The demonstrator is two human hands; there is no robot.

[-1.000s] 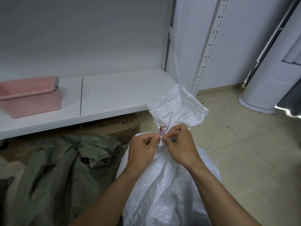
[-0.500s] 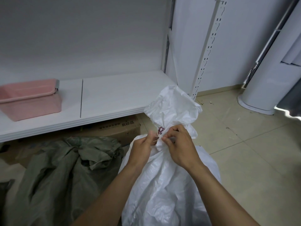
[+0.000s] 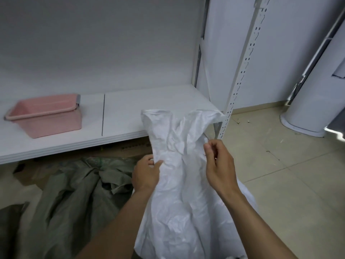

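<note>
Floor [image 3: 283,187]: hands [image 3: 147,174] [image 3: 218,165] grip sack [image 3: 179,193], string [image 3: 205,136].

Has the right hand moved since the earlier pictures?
Yes. The right hand, pinching a thin tie, moved rightward, nearer the shelf post, away from the left hand gripping the white sack.

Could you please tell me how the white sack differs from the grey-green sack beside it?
The white sack stands upright; the grey-green sack lies slumped on the floor. The left hand grips the white sack's neck and the right hand pinches its edge; nothing touches the grey-green sack. Both are creased and sit by the white shelf.
</note>
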